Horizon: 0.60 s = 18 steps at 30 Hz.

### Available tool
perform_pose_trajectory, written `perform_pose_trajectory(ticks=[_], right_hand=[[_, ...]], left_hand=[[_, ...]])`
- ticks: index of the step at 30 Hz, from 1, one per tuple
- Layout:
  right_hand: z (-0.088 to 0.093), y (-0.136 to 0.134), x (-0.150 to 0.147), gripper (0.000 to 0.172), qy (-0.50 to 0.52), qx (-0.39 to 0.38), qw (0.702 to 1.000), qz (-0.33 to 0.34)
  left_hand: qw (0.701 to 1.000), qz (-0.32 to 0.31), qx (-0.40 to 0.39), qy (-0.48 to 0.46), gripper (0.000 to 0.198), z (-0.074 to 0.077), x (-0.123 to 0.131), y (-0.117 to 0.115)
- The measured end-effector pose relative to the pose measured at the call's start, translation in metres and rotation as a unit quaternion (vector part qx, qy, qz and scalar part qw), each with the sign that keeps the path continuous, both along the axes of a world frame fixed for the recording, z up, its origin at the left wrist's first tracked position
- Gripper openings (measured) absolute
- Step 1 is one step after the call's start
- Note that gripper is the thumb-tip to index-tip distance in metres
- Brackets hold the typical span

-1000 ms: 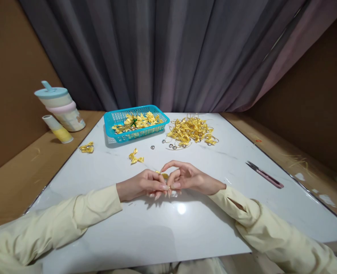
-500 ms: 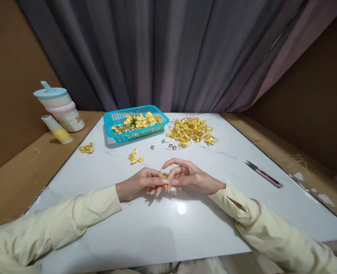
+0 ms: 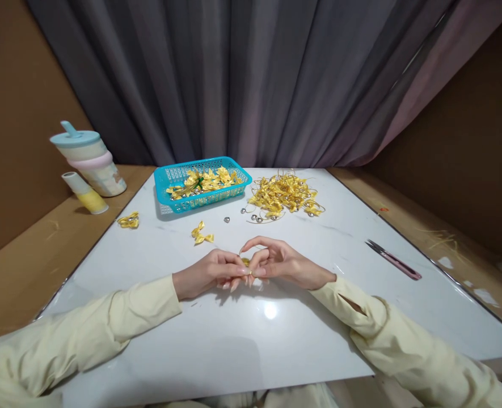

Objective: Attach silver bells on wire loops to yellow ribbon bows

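Ribbon bow [image 3: 245, 261] sits pinched between the closed fingertips of the left hand [image 3: 210, 273] and right hand [image 3: 285, 263], low over the white counter [image 3: 276, 340]. Some bows already lie in the blue basket [image 3: 162, 180]; a bigger heap [image 3: 285, 195] beside it looks unworked.

Nearer you than your left hand [image 3: 208, 273] and right hand [image 3: 287, 265], the tabletop [image 3: 271, 340] lies bare. Just ahead-left sits a bow [image 3: 202, 233]. Farther ahead, a basket [image 3: 208, 199], beads [image 3: 226, 219] and a ribbon pile [image 3: 285, 195] block the way. Snips [image 3: 393, 259] lie well right.
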State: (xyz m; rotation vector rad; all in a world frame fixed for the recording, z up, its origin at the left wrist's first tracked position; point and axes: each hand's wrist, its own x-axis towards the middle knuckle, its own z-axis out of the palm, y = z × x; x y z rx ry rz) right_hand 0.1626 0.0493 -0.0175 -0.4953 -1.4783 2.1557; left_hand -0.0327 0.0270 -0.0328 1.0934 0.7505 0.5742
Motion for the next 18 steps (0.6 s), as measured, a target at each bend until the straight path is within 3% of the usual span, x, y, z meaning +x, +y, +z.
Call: perform_pose_trajectory(ticks=[18], right_hand=[[-0.005, 0.0019, -0.0002, 0.025, 0.02, -0.031, 0.999, 0.005]], left_hand=[[1.0, -0.013, 0.027, 0.005, 0.023, -0.0003, -0.0028, 0.0004]])
